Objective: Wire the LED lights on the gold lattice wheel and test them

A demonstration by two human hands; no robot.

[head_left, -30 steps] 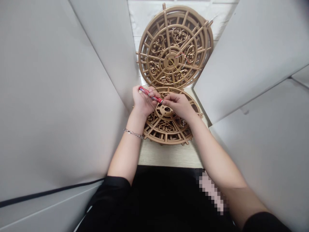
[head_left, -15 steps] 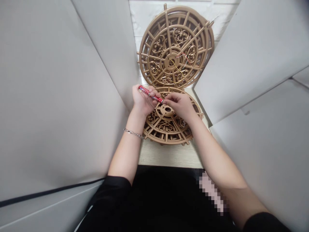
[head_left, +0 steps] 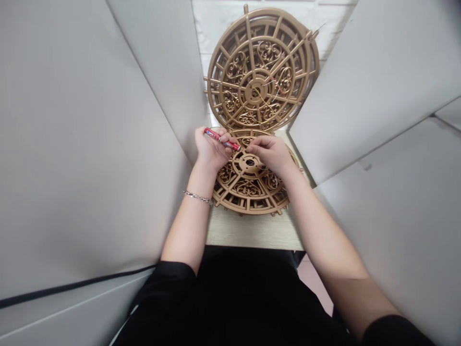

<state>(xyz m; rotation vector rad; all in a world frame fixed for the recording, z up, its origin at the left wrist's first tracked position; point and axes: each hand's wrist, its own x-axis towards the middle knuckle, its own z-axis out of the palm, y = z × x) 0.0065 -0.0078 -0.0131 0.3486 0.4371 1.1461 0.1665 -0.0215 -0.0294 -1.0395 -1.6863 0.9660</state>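
Note:
My left hand is closed around red batteries, which look like a slim pair lined up end to end with printed labels and a metallic right tip. A thin dark wire runs by its thumb. Just right of that tip, apart from it, my right hand pinches with thumb and forefinger; whatever lies between them is too small to make out. Both hands are over a lying gold openwork disc with spokes, scrollwork and a round hub. Thin wires show around it.
Behind, more gold discs lean in a stack against a white wall, with yellow, red and white wires at the hub. The pale wooden surface is hemmed in by a left grey panel and a right one.
My right hand's fingertips have drawn back from the batteries' tip, opening a small gap. My left hand has shifted slightly left with the batteries. The discs have stayed put.

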